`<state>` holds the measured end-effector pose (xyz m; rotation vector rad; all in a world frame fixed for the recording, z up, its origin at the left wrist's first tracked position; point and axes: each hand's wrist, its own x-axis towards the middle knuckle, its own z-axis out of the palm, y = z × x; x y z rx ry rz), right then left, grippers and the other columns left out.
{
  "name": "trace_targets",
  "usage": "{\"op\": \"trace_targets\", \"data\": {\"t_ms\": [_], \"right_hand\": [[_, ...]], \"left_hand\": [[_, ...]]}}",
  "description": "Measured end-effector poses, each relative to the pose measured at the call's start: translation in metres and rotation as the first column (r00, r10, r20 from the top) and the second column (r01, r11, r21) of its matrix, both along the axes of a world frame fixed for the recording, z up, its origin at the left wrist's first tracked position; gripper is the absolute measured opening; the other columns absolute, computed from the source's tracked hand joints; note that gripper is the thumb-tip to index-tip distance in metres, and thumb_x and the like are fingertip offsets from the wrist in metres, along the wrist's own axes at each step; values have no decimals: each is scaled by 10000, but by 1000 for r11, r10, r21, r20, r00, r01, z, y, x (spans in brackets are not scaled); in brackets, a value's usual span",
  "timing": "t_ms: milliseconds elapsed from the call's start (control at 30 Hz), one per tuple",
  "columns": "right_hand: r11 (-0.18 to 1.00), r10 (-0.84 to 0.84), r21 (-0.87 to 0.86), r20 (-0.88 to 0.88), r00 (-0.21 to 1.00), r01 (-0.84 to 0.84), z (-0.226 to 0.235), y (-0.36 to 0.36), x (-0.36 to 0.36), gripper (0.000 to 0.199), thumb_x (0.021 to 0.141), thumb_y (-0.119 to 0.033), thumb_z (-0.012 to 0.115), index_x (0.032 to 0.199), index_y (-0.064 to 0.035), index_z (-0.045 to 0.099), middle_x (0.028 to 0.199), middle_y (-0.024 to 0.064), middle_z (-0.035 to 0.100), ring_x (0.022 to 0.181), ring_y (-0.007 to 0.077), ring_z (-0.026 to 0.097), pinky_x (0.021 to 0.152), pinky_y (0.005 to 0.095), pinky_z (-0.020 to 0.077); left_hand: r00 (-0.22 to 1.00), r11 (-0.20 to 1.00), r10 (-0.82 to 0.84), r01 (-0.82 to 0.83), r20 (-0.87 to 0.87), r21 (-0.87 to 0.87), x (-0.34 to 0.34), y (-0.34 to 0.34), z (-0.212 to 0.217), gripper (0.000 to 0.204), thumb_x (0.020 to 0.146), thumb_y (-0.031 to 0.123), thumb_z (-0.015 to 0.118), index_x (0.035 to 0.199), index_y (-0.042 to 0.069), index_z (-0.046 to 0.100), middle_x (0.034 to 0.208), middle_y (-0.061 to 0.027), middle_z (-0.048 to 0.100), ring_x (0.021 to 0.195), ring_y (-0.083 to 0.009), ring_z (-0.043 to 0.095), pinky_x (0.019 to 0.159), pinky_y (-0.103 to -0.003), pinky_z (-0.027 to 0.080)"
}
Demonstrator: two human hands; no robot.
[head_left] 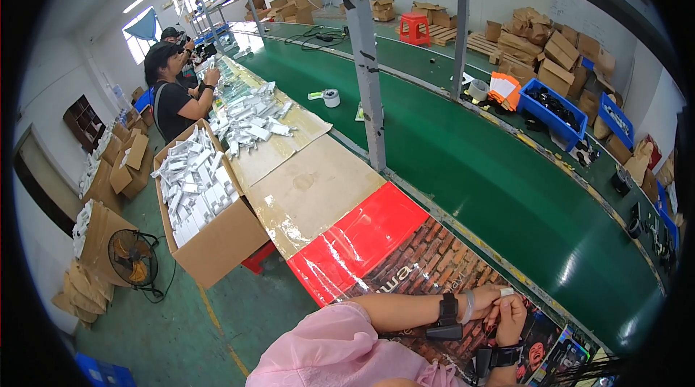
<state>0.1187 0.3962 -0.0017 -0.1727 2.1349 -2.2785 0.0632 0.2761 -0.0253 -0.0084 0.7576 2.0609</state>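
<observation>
My left hand [485, 301] and my right hand [512, 314] meet above the near right part of the bench. The fingers of both are closed and bent together. A small white piece [507, 291] shows at the fingertips; its kind is too small to make out. Round my left wrist, beside a black band [449, 310], sits a pale translucent loop [469, 305]. Another black band [507, 354] is on my right wrist. Beneath my hands lies a brick-patterned printed sheet [423, 264], partly covered by my arms.
A carton [221, 246] full of white plastic parts stands against the bench's left side. More white parts [253, 120] are heaped farther along. A grey post [362, 61] rises beside the green conveyor belt [463, 170]. Beyond the heap, a co-worker [174, 97] handles something. A fan [132, 258] stands on the floor.
</observation>
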Motion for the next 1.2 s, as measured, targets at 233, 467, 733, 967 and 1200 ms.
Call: {"op": "trace_targets", "data": {"t_ms": [233, 467, 733, 967, 1200], "right_hand": [[1000, 12, -19, 5, 1000, -12, 0, 2, 0, 274, 981, -244, 487, 832, -16, 517, 547, 54, 510, 414, 112, 463, 419, 218, 403], [1000, 13, -18, 21, 1000, -13, -1, 1, -2, 264, 982, -235, 486, 832, -18, 513, 549, 54, 509, 412, 114, 464, 419, 221, 409], [998, 8, -58, 47, 999, -5, 0, 1, 0, 249, 979, -187, 487, 839, 12, 537, 576, 67, 539, 444, 117, 501, 431, 221, 415], [1000, 2, -21, 28, 1000, -2, -2, 1, -1, 259, 980, -230, 490, 835, -18, 517, 548, 50, 513, 410, 113, 468, 415, 222, 407], [1000, 0, -19, 10, 1000, 0, -3, 1, -2, 269, 979, -235, 493, 824, -17, 524, 542, 48, 512, 407, 108, 464, 416, 223, 409]], "left_hand": [[1000, 1000, 5, -5, -8, -5, -2, 5, -11, 321, 999, 225, 384, 1188, 6, 522, 676, -75, 555, 407, -156, 502, 370, -287, 447], [1000, 1000, -1, 1, -25, -7, -3, 1, -6, 308, 973, 141, 345, 1183, 10, 528, 680, -82, 555, 420, -147, 494, 373, -293, 436], [1000, 1000, -21, 21, -15, -8, -3, 2, -12, 297, 981, 157, 356, 1184, 6, 511, 672, -83, 553, 417, -154, 499, 373, -297, 438], [1000, 1000, 6, -6, -3, 24, -1, 1, -4, 324, 1005, 250, 396, 1151, -17, 507, 656, -80, 554, 407, -168, 526, 368, -284, 458], [1000, 1000, 14, -14, -16, 21, -2, 2, -9, 316, 1002, 243, 398, 1139, -19, 509, 652, -78, 550, 412, -170, 527, 368, -297, 464]]}}
